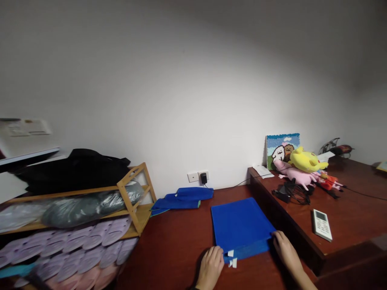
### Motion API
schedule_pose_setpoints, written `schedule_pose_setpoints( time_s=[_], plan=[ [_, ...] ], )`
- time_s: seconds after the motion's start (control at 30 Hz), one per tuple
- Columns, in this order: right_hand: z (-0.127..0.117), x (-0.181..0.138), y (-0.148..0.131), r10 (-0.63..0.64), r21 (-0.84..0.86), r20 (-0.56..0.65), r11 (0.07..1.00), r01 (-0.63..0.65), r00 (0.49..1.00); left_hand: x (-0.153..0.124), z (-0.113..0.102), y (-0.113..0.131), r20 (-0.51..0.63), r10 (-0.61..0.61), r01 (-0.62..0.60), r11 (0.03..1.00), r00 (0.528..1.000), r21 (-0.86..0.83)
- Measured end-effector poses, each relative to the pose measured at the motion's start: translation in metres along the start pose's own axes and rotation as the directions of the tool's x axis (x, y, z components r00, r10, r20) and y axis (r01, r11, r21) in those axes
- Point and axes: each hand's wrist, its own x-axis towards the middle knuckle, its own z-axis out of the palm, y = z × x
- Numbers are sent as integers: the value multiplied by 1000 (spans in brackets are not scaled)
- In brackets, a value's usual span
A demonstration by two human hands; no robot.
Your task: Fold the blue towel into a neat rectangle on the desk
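Observation:
A blue cloth [242, 223] lies flat in a rough square on the dark red wooden table [169, 245]. Its near edge shows a second layer below the top one, with small white tags [230, 253] sticking out near the left corner. My left hand [211, 262] is at the near left corner, fingers curled together on the edge. At the near right corner my right hand [284, 245] pinches the cloth's edge, its thumb partly hidden. Further back, against the wall, more blue cloths [184, 199] with green-trimmed edges lie folded in a loose pile.
Left stands a wooden rack [133, 201] with a black bag [75, 169], plastic-wrapped things and rows of purple clogs [90, 237]. On the raised desk at right are a white remote [322, 224], a black adapter [282, 193], plush toys [298, 173] and a picture [281, 147].

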Motion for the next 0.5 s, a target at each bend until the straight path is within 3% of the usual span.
schedule_pose_setpoints(
  time_s=[0.17,0.27,0.4,0.5],
  plan=[
    [8,-15,13,-32,-52,-16,998,31,999,-5,-8,8,11,37,-38,996,999,83],
    [14,-26,20,-9,-69,30,998,11,999,-9,-12,11,39,-27,24,997,999,76],
    [16,-30,18,55,-73,65,996,-51,996,-6,-28,15,112,-118,126,990,987,-67],
    [15,-29,11,120,-48,28,992,-119,992,4,-50,24,81,-198,211,951,977,-224]
  ],
)
